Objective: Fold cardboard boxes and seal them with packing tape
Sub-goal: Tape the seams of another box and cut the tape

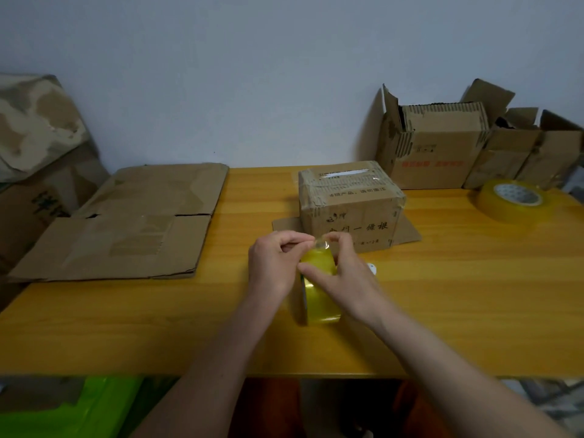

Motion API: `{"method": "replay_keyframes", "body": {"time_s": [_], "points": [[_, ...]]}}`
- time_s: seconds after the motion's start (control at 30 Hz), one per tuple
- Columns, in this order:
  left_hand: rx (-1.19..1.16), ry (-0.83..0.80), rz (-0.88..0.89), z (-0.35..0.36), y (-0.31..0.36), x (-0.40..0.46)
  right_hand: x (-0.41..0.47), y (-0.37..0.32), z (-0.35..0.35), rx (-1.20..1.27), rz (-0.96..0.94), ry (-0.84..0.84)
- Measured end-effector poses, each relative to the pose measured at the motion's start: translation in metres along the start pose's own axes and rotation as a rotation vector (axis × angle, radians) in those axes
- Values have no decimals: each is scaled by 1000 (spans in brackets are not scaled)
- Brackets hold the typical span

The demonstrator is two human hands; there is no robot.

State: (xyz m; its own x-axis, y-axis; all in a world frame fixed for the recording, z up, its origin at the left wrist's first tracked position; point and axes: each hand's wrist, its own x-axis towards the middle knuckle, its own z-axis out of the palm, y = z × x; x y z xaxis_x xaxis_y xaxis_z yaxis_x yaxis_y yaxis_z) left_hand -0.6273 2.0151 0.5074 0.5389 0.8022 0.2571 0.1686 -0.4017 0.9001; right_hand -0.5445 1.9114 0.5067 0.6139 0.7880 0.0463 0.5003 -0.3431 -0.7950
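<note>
Head view: left hand (271, 267) and right hand (344, 273) both pinch the yellow translucent tape roll (319, 292), upright before a taped, printed cardboard box (350, 207).

- Tape roll (319, 292): translucent yellow.
- Sealed box (350, 205): brown cardboard, black printed characters.
- Tabletop (474, 295): orange-yellow wood grain.
- Open box (439, 147): brown, red lettering.
- Wall (252, 74): pale grey-blue.

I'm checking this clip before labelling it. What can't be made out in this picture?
- Head view: the free end of the tape roll, covered by the left hand and right hand.
- Small white object, mostly behind the right hand.
- Small print low on the sealed box, too blurred.
- Open boxes: insides dark.
</note>
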Motion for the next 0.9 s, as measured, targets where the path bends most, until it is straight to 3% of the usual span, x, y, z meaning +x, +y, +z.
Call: {"method": "replay_keyframes", "body": {"time_s": [0.17,0.23,0.33,0.43,0.53,0.67,0.77,0.9], "points": [[-107,-24,-43,2,-1,-1,-7,2,-8,346,185,-93],[-45,-3,-30,6,-5,-2,-9,6,-24,336,175,-123],[187,86,-71,10,-9,8,-17,12,-59,86,120,-190],[305,79,-13,14,0,31,-25,26,-84,-345,88,-209],[491,-41,152,24,13,66,-26,42,-83,-679,145,-256],[692,-281,221,33,20,112,-25,48,-84,-771,170,-196],[805,-449,190,36,18,137,-16,45,-82,-624,94,12],[845,-528,159,33,21,148,15,31,-77,68,-8,109]]}}
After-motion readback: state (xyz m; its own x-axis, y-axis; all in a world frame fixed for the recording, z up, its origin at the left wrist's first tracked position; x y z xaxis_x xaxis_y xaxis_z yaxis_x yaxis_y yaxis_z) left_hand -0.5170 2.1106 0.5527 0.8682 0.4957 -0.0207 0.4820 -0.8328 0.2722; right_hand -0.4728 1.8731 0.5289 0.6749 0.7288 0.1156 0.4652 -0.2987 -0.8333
